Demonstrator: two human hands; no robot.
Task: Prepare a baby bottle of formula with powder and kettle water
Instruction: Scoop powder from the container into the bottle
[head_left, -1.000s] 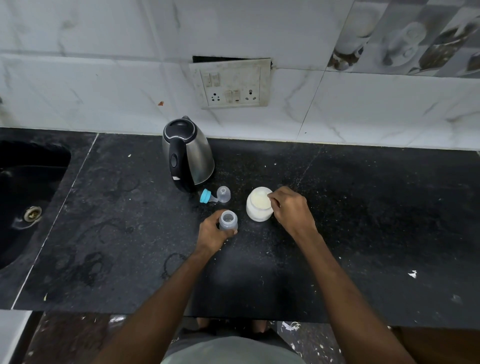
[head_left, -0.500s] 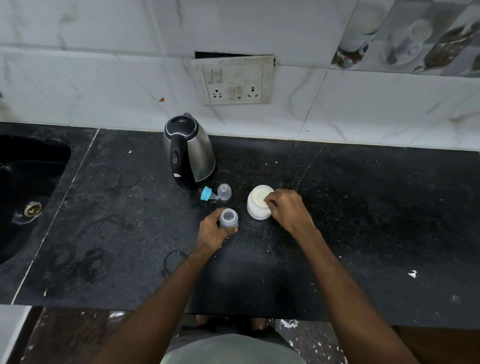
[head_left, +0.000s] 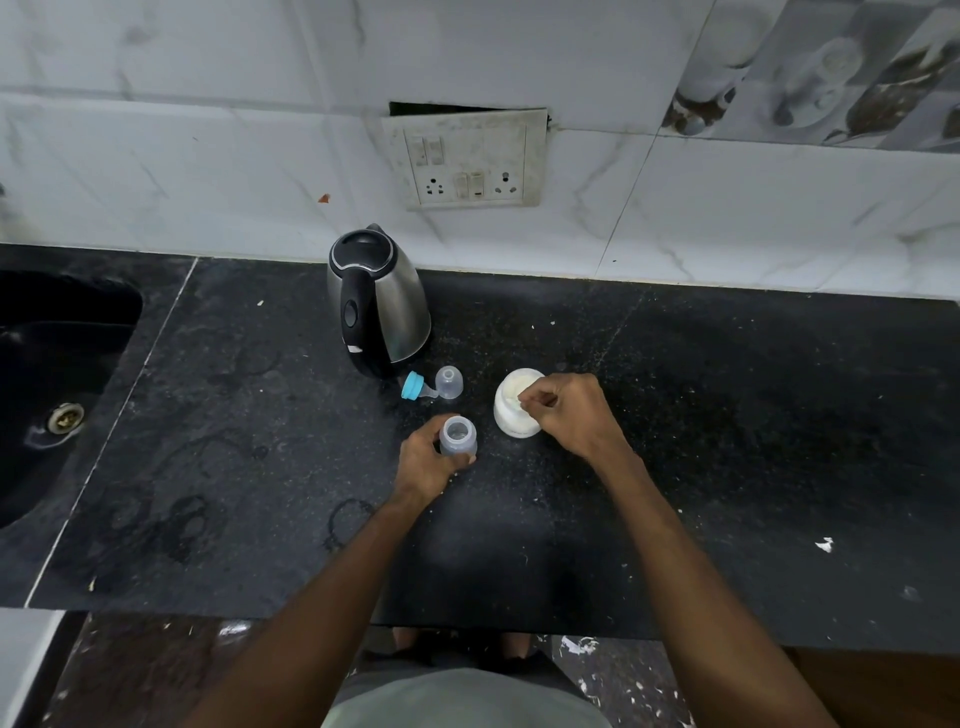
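Little has moved since the earlier frames: left hand (head_left: 423, 462) grips the open bottle (head_left: 458, 435) upright on the desk (head_left: 727, 441), right hand (head_left: 566, 413) pinches a small white scoop (head_left: 523, 399), barely visible, over the powder jar (head_left: 511, 410). Step in hand: scooping powder; next, the grip must carry 1 level scoop to the bottle mouth without spilling, the kettle (head_left: 376, 306) waiting behind.

Sink (head_left: 62, 364) cut off at left

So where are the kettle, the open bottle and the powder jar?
kettle (head_left: 400, 306): head view, steel side.
bottle (head_left: 458, 432): head view, open mouth.
powder jar (head_left: 511, 415): head view, white wall.
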